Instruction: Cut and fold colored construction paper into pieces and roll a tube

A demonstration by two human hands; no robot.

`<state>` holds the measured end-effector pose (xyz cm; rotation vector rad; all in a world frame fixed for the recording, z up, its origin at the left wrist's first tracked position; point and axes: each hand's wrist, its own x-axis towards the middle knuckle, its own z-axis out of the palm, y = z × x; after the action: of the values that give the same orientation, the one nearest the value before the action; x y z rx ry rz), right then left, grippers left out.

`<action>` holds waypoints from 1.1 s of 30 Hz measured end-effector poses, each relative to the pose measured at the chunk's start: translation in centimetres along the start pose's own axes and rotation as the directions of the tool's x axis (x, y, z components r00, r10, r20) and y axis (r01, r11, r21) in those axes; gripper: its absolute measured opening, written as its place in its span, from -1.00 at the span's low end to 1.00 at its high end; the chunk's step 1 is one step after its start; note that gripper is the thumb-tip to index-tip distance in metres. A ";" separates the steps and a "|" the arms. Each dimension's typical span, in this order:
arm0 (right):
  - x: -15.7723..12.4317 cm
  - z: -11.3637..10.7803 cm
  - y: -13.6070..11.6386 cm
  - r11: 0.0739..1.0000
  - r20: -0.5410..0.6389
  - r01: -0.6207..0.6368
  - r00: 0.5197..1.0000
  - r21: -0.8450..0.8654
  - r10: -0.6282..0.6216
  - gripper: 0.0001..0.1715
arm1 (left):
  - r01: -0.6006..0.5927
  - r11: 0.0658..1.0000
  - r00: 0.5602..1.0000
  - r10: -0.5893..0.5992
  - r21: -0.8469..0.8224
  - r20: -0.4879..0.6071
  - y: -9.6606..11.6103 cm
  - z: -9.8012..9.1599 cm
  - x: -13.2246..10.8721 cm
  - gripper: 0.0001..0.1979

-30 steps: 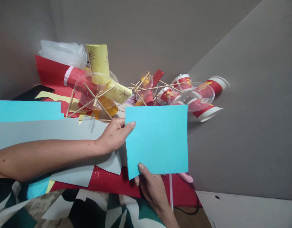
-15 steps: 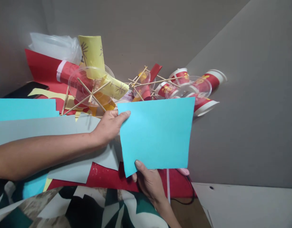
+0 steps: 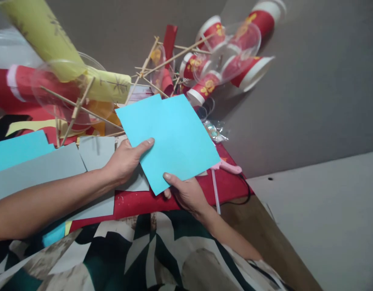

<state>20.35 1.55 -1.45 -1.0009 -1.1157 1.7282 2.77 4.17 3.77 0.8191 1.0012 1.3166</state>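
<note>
A light blue paper sheet (image 3: 171,137) is held tilted above the red table covering (image 3: 138,202). My left hand (image 3: 126,159) pinches its left edge, thumb on top. My right hand (image 3: 186,194) grips its lower corner from below, thumb on the paper. Grey paper sheets (image 3: 47,169) and another blue sheet (image 3: 16,147) lie under my left forearm.
Behind the sheet lie wooden sticks (image 3: 162,60), clear plastic lids (image 3: 68,97), yellow paper rolls (image 3: 43,36) and several red paper cups (image 3: 244,68). A pink glue gun (image 3: 229,166) with a cord lies right of my right hand. Grey cardboard walls stand behind and to the right.
The blue sheet has turned, its top swinging to the left, and now sits lower and nearer to me. The camera has tilted, so the clutter appears higher in view.
</note>
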 end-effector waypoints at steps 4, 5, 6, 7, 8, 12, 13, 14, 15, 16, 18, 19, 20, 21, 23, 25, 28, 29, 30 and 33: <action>-0.1 -0.4 -0.5 1.000 -0.071 0.018 0.997 0.018 -0.017 -0.55 | -0.014 0.999 0.998 0.016 0.042 -0.055 0.0 0.1 0.9 -0.70; -0.2 -0.5 -0.7 0.999 -0.110 0.028 0.994 0.042 -0.023 -0.56 | -0.009 0.999 0.998 0.012 0.048 -0.067 0.0 0.1 1.0 -0.70; -0.3 -0.6 -0.8 0.997 -0.139 0.034 0.990 0.064 -0.025 -0.57 | 0.003 0.998 0.997 0.001 0.055 -0.077 0.0 0.2 1.1 -0.71; -0.4 -0.7 -1.0 0.996 -0.152 0.035 0.988 0.080 -0.022 -0.58 | 0.020 0.998 0.996 -0.015 0.059 -0.086 0.0 0.2 1.2 -0.72; -0.5 -0.8 -1.1 0.996 -0.153 0.030 0.988 0.090 -0.016 -0.59 | 0.040 0.997 0.995 -0.034 0.059 -0.091 -0.1 0.3 1.3 -0.73; -0.9 -0.8 -1.2 0.992 -0.125 -0.019 0.992 0.124 0.035 -0.61 | 0.136 0.990 0.986 -0.132 0.036 -0.100 -0.5 0.3 1.3 -0.73; -0.9 -0.9 -1.2 0.990 -0.120 -0.036 0.991 0.138 0.052 -0.60 | 0.167 0.985 0.981 -0.162 0.035 -0.109 -0.7 0.3 1.4 -0.73; -0.9 -0.9 -1.1 0.987 -0.114 -0.055 0.991 0.149 0.072 -0.59 | 0.202 0.979 0.973 -0.196 0.039 -0.121 -0.7 0.3 1.5 -0.74; -0.9 -0.9 -1.1 0.985 -0.109 -0.076 0.990 0.157 0.094 -0.57 | 0.239 0.970 0.964 -0.231 0.044 -0.133 -0.8 0.2 1.6 -0.74; -0.8 -1.0 -1.1 0.982 -0.105 -0.096 0.988 0.163 0.114 -0.56 | 0.271 0.961 0.954 -0.261 0.049 -0.147 -0.8 0.1 1.7 -0.74; -0.8 -1.1 -1.1 0.976 -0.106 -0.131 0.983 0.173 0.150 -0.55 | 0.307 0.950 0.938 -0.294 0.047 -0.184 -0.7 -0.1 2.2 -0.75; -0.8 -1.2 -1.1 0.974 -0.109 -0.142 0.981 0.177 0.163 -0.54 | 0.311 0.950 0.933 -0.298 0.038 -0.202 -0.5 -0.3 2.5 -0.75; -0.9 -1.3 -1.2 0.972 -0.112 -0.149 0.979 0.180 0.171 -0.54 | 0.308 0.951 0.930 -0.295 0.027 -0.221 -0.4 -0.5 2.8 -0.77; -1.0 -1.4 -1.2 0.971 -0.113 -0.156 0.978 0.179 0.178 -0.55 | 0.302 0.953 0.926 -0.289 0.017 -0.242 -0.3 -0.7 3.1 -0.79; -1.3 -1.6 -1.4 0.971 -0.111 -0.171 0.975 0.164 0.191 -0.57 | 0.287 0.958 0.920 -0.273 0.012 -0.282 0.0 -1.2 3.8 -0.85; -1.6 -1.8 -1.5 0.969 -0.111 -0.198 0.970 0.149 0.216 -0.59 | 0.272 0.962 0.919 -0.252 0.024 -0.302 0.2 -1.8 4.3 -0.87; -1.8 -1.8 -1.6 0.954 -0.115 -0.259 0.954 0.149 0.277 -0.63 | 0.268 0.961 0.940 -0.247 0.063 -0.235 0.8 -2.6 4.5 -0.79; -1.8 -1.7 -1.6 0.947 -0.116 -0.280 0.947 0.157 0.299 -0.64 | 0.276 0.957 0.945 -0.253 0.088 -0.209 1.1 -2.9 4.4 -0.74; -1.8 -1.7 -1.6 0.940 -0.120 -0.298 0.940 0.166 0.319 -0.66 | 0.285 0.951 0.946 -0.259 0.120 -0.193 1.4 -3.1 4.2 -0.69; -1.8 -1.5 -1.7 0.922 -0.144 -0.334 0.920 0.194 0.364 -0.72 | 0.274 0.923 0.954 -0.225 0.270 -0.199 2.5 -4.0 3.0 -0.59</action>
<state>22.70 0.75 0.04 -1.2790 -0.6936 1.9312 -1.90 7.19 4.17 0.7812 1.4114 1.0392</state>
